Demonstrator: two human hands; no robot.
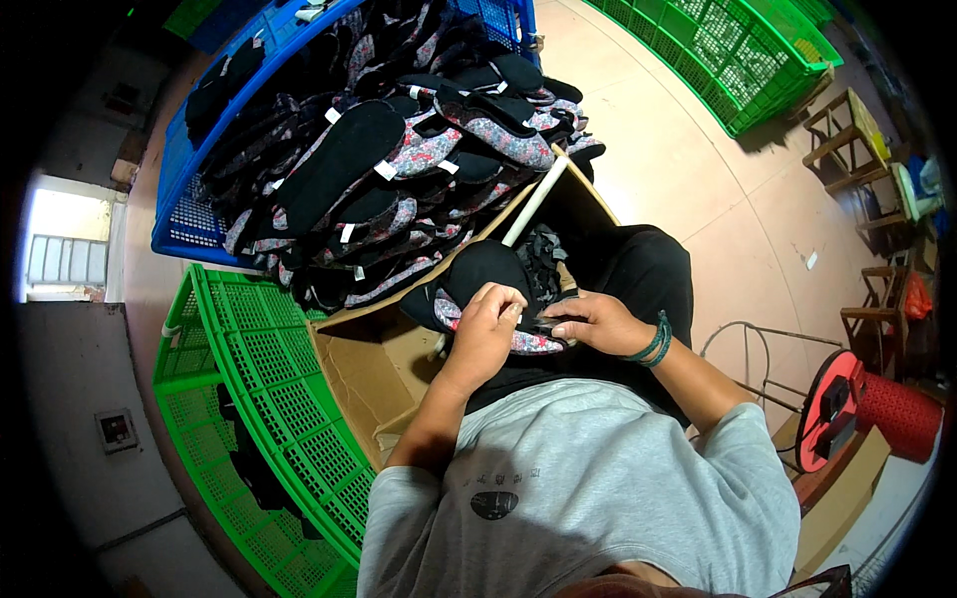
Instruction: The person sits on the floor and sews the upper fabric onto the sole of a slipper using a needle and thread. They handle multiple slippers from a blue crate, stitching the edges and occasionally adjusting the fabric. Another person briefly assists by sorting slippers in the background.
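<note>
A slipper with a black sole [486,271] and a flowered fabric side lies across my lap, sole up. My left hand [485,334] is closed on its edge, the thumb and fingers pinched together at a small pale bit. Just to the right, my right hand [606,327] is closed around small thread snips [547,321], whose metal blades point left toward the pinched spot. The fingers partly cover the snips and the slipper's near end. Beyond the hands, a large pile of similar slippers [344,164] with white tags fills a blue crate.
The blue crate [171,214] stands far left, with a green crate [284,399] nearer. A cardboard box [364,384] sits left of my lap; dark scraps [541,261] lie beyond the slipper. Another green crate [743,65], wooden stools [845,130] and a red round-topped stool [827,409] stand right.
</note>
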